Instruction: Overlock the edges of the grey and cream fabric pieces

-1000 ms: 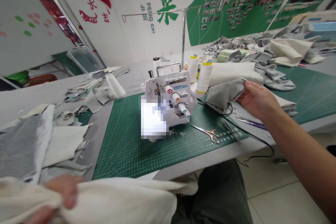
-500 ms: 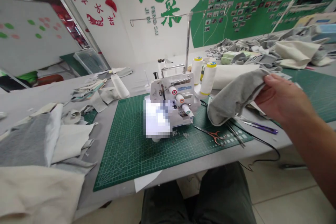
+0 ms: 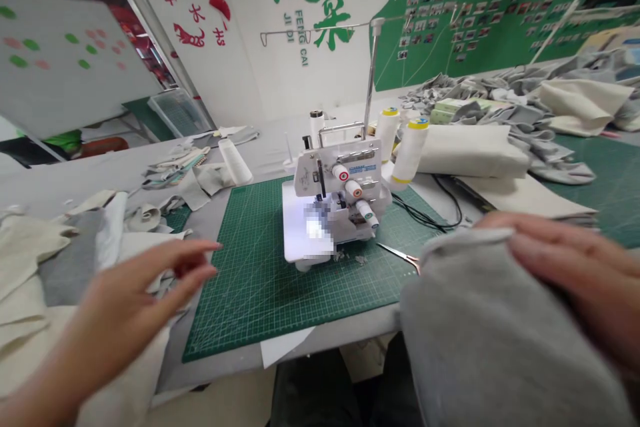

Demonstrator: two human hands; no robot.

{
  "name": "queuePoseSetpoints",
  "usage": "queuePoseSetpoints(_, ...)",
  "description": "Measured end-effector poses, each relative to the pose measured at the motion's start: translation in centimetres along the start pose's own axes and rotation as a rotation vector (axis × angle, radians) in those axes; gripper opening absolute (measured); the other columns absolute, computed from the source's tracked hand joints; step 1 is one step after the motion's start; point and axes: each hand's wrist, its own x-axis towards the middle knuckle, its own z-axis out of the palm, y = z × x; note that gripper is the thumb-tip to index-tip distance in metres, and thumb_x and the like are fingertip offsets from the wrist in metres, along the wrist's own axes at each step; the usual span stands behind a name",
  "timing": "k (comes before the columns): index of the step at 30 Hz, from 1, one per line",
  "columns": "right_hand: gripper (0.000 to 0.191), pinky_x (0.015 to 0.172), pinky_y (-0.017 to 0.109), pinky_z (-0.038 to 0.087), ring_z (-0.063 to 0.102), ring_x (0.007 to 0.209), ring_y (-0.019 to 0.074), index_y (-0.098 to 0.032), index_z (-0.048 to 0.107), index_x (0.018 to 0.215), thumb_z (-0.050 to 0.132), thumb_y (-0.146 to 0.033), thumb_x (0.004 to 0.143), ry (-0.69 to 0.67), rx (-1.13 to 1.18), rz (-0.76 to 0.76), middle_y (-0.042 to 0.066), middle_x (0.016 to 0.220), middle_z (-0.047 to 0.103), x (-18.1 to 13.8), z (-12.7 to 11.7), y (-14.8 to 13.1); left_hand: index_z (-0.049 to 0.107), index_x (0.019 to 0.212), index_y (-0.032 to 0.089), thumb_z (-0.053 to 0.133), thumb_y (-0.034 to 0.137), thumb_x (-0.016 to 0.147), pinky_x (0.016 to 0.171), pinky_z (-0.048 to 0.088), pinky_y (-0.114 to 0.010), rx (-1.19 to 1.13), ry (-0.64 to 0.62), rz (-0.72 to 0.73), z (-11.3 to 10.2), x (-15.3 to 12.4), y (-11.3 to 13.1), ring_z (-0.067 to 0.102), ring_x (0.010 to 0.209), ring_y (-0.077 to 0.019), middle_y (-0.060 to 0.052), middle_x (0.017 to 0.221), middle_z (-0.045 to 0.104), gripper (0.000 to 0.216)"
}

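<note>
My right hand [image 3: 575,280] grips a folded grey fabric piece [image 3: 495,340], held low and close at the bottom right, over my lap. At the left my left hand [image 3: 135,300] hovers with fingers spread and nothing in it, above a pile of cream and grey cloth [image 3: 55,260]. A small white overlock sewing machine [image 3: 340,200] stands on the green cutting mat [image 3: 255,280] in the middle, between both hands. Scissors [image 3: 400,253] lie on the mat just beyond the grey fabric.
Two white thread cones [image 3: 410,150] stand behind the machine beside a thread stand pole [image 3: 370,73]. Folded cream fabric [image 3: 475,150] and heaps of grey cloth [image 3: 540,107] fill the right rear. A black cable [image 3: 430,213] runs across the mat. Scraps and a thread cone [image 3: 235,160] lie left rear.
My right hand has pulled the grey fabric off the table toward me. My left hand has let go of the cream cloth and risen open into view.
</note>
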Motion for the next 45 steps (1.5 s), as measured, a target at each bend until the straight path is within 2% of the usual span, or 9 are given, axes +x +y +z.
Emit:
queuePoseSetpoints(2, 0.032, 0.052, 0.031, 0.052, 0.066, 0.064, 0.0211, -0.03, 0.074, 0.081, 0.055, -0.055, 0.09, -0.447, 0.198, 0.053, 0.002, 0.074, 0.072, -0.9, 2.4, -0.6, 0.061, 0.128, 0.039, 0.075, 0.036, 0.08, 0.094, 0.048, -0.034, -0.083, -0.192, 0.216, 3.2, -2.0, 4.4, 0.063, 0.109, -0.0223, 0.004, 0.122, 0.068, 0.049)
queuePoseSetpoints(4, 0.03, 0.054, 0.026, 0.051, 0.062, 0.064, 0.0172, -0.029, 0.072, 0.082, 0.053, -0.05, 0.093, -0.636, 0.346, 0.08, 0.0, 0.073, 0.069, -1.5, 4.5, -1.0, 0.049, 0.14, 0.039, 0.082, 0.04, 0.073, 0.097, 0.049, -0.033, -0.279, -0.366, 0.258, 6.4, -3.2, 8.1, 0.06, 0.118, -0.0269, -0.003, 0.135, 0.062, 0.075)
queuePoseSetpoints(11, 0.037, 0.045, 0.02, 0.032, 0.038, 0.052, 0.0095, -0.02, 0.058, 0.067, 0.067, -0.052, 0.083, -0.356, 0.544, 0.302, -0.005, 0.058, 0.045, -1.1, 7.6, 0.5, 0.061, 0.085, 0.019, 0.064, 0.043, 0.087, 0.055, 0.036, -0.019, -0.876, -0.223, -0.256, 13.5, -1.6, 10.2, 0.046, 0.06, -0.0104, 0.002, 0.07, 0.055, 0.024)
queuePoseSetpoints(20, 0.042, 0.047, 0.019, 0.034, 0.037, 0.053, 0.0097, -0.02, 0.049, 0.064, 0.066, -0.052, 0.084, -0.402, 0.699, 0.499, -0.005, 0.059, 0.04, -1.9, 9.7, 2.9, 0.048, 0.071, 0.019, 0.045, 0.041, 0.096, 0.06, 0.032, -0.023, -0.711, -0.154, -0.237, 13.8, -1.6, 9.9, 0.038, 0.064, -0.0125, 0.003, 0.066, 0.041, 0.033)
queuePoseSetpoints(27, 0.029, 0.074, 0.023, 0.05, 0.065, 0.088, 0.016, -0.029, 0.065, 0.108, 0.071, -0.021, 0.081, -0.482, 0.496, 0.102, -0.002, 0.098, 0.069, -2.7, 10.6, 2.0, 0.047, 0.07, 0.019, 0.048, 0.044, 0.095, 0.06, 0.032, -0.023, -0.825, -0.223, -0.262, 14.9, -1.8, 10.2, 0.038, 0.063, -0.0121, 0.003, 0.066, 0.043, 0.036)
queuePoseSetpoints(34, 0.013, 0.058, 0.02, 0.045, 0.061, 0.066, 0.0127, -0.026, 0.073, 0.082, 0.062, -0.027, 0.089, -0.261, 0.297, 0.01, -0.003, 0.074, 0.069, -2.9, 10.1, 1.8, 0.06, 0.095, 0.02, 0.065, 0.022, 0.084, 0.067, 0.04, -0.021, -0.807, -0.245, -0.167, 14.2, -4.1, 7.8, 0.053, 0.074, -0.0126, 0.001, 0.084, 0.058, 0.012)
queuePoseSetpoints(39, 0.034, 0.049, 0.02, 0.038, 0.048, 0.053, 0.0109, -0.02, 0.06, 0.063, 0.057, -0.038, 0.092, -0.293, 0.35, 0.144, -0.004, 0.056, 0.051, -3.1, 10.6, 3.0, 0.059, 0.083, 0.018, 0.06, 0.037, 0.091, 0.058, 0.036, -0.019, -0.954, -0.137, -0.387, 14.8, -5.0, 5.2, 0.045, 0.064, -0.0103, 0.003, 0.071, 0.052, 0.021)
queuePoseSetpoints(42, 0.012, 0.06, 0.021, 0.048, 0.06, 0.069, 0.0136, -0.023, 0.066, 0.089, 0.066, -0.035, 0.087, -0.395, 0.414, 0.136, -0.002, 0.077, 0.065, -3.8, 12.0, 3.2, 0.057, 0.079, 0.017, 0.06, 0.04, 0.091, 0.056, 0.033, -0.018, -1.002, -0.071, -0.432, 15.3, -4.6, 5.8, 0.04, 0.061, -0.0093, 0.004, 0.068, 0.047, 0.026)
queuePoseSetpoints(45, 0.068, 0.083, 0.027, 0.053, 0.065, 0.1, 0.0188, -0.031, 0.052, 0.13, 0.084, -0.027, 0.07, -0.455, 0.397, -0.019, 0.001, 0.118, 0.066, -4.6, 13.4, 2.8, 0.055, 0.072, 0.017, 0.061, 0.038, 0.089, 0.054, 0.031, -0.019, -0.899, -0.08, -0.385, 15.5, -3.8, 7.5, 0.04, 0.059, -0.0096, 0.004, 0.064, 0.048, 0.028)
